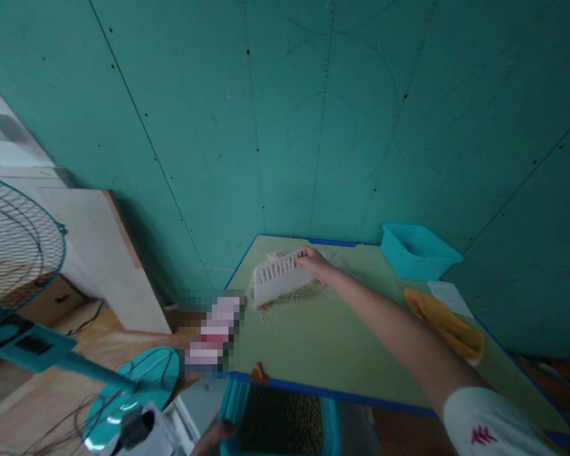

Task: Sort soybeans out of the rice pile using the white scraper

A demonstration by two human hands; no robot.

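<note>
My right hand (313,261) reaches across a pale green table (313,342) and is closed on the top edge of a white slotted scraper (279,280). The scraper stands on its long edge in a spread of small grains (304,292) at the table's far side. At the near edge my left hand (215,437) grips the left rim of a teal basket (280,419) filled with dark grains, held just below the table's blue border.
A teal tub (418,251) stands at the far right corner against the teal wall. An orange cloth (444,322) and a white paper (449,297) lie on the right. A teal standing fan (38,304) and a wooden board (109,259) are at the left.
</note>
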